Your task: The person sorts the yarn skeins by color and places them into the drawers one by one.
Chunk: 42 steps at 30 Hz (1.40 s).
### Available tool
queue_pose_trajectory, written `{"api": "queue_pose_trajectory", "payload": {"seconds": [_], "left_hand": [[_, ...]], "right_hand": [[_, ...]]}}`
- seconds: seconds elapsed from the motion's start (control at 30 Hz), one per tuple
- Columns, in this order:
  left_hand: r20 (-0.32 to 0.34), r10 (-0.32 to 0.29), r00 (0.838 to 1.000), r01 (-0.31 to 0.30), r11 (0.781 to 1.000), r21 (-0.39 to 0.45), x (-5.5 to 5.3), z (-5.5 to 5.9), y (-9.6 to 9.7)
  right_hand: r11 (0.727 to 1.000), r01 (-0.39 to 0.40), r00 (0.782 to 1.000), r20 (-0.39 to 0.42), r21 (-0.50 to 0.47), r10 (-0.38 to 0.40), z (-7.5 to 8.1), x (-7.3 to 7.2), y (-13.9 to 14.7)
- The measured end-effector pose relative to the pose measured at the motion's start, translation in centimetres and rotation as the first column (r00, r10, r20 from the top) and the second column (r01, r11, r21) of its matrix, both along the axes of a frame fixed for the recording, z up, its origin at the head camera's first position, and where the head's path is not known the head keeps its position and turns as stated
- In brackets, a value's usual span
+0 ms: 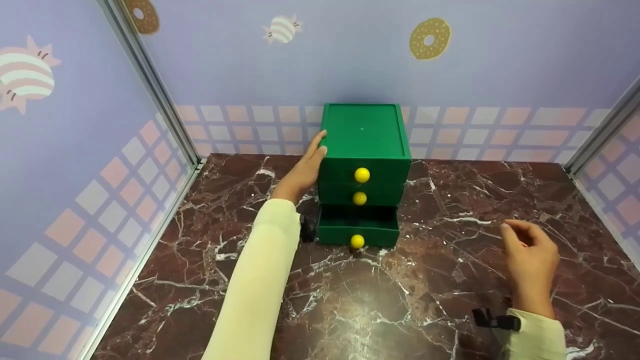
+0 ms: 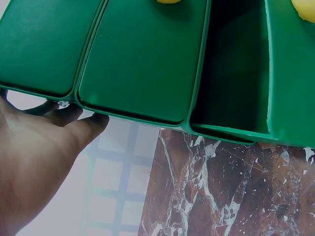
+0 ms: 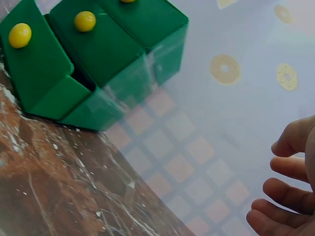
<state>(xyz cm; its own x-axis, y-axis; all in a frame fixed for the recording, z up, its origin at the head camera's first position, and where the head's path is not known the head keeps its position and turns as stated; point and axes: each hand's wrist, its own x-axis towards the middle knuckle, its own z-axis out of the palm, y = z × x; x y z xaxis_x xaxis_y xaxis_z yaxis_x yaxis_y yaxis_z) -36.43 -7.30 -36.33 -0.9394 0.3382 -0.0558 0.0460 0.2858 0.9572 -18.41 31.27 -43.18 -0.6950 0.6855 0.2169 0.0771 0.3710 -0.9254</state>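
A small green drawer cabinet [image 1: 365, 132] with three drawers and round yellow knobs stands near the back wall. Its bottom drawer [image 1: 358, 235] is pulled partway out, and the visible inside looks bare; the two upper drawers are closed. My left hand [image 1: 305, 170] rests against the cabinet's left side, thumb near the top front corner. In the left wrist view its fingertips [image 2: 98, 120] touch the side wall. Off to the right, my right hand [image 1: 532, 260] hovers apart from the cabinet with loosely bent fingers. The right wrist view shows nothing between those fingers [image 3: 283, 196].
The dark red marbled tabletop [image 1: 440, 280] stretches around the cabinet. A lilac back wall [image 1: 350, 60] with sweet and donut prints stands close behind it. Side panels [image 1: 65, 175] with metal corner posts bound the table at left and right.
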Motion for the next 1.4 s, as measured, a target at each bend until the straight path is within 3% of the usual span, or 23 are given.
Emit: {"api": "queue_pose_trajectory", "payload": {"seconds": [0.1, 0.23, 0.5, 0.73, 0.9, 1.07, 1.27, 1.4], "left_hand": [[0.005, 0.012, 1.0, -0.012, 1.0, -0.007, 0.1, -0.2, -0.2], [0.02, 0.028, 0.999, -0.027, 0.999, -0.028, 0.3, -0.3, -0.4], [-0.003, 0.024, 1.0, -0.024, 0.999, -0.021, 0.1, 0.1, -0.4], [0.006, 0.004, 1.0, -0.004, 1.0, -0.02, 0.0, 0.0, -0.3], [-0.005, 0.003, 1.0, -0.003, 1.0, -0.009, -0.1, 0.2, -0.4], [-0.038, 0.025, 0.999, -0.026, 0.999, -0.021, -0.1, 0.4, -0.2], [-0.027, 0.035, 0.999, -0.037, 0.998, -0.056, -0.1, 0.2, -0.2], [-0.016, 0.032, 0.999, -0.033, 0.998, -0.051, -0.2, 0.1, -0.1]], "right_hand": [[1.0, 0.019, 0.999, 0.027, -0.02, -0.019, 0.1, 0.3, 0.8], [0.999, 0.037, 0.993, 0.112, 0.029, -0.04, -0.2, 1.0, 2.4], [0.997, 0.035, 0.948, 0.312, 0.069, -0.055, -0.6, 1.8, 5.3], [0.99, -0.087, 0.883, 0.468, 0.11, 0.025, -0.7, 2.1, 6.0], [0.966, -0.191, 0.829, 0.555, 0.175, 0.064, -0.2, 2.7, 7.1], [0.956, -0.231, 0.794, 0.602, 0.181, 0.078, -0.3, 3.2, 8.6], [0.934, -0.316, 0.719, 0.685, 0.169, 0.12, -1.2, 3.8, 9.7], [0.921, -0.354, 0.696, 0.704, 0.16, 0.145, -1.7, 4.3, 10.2]]}}
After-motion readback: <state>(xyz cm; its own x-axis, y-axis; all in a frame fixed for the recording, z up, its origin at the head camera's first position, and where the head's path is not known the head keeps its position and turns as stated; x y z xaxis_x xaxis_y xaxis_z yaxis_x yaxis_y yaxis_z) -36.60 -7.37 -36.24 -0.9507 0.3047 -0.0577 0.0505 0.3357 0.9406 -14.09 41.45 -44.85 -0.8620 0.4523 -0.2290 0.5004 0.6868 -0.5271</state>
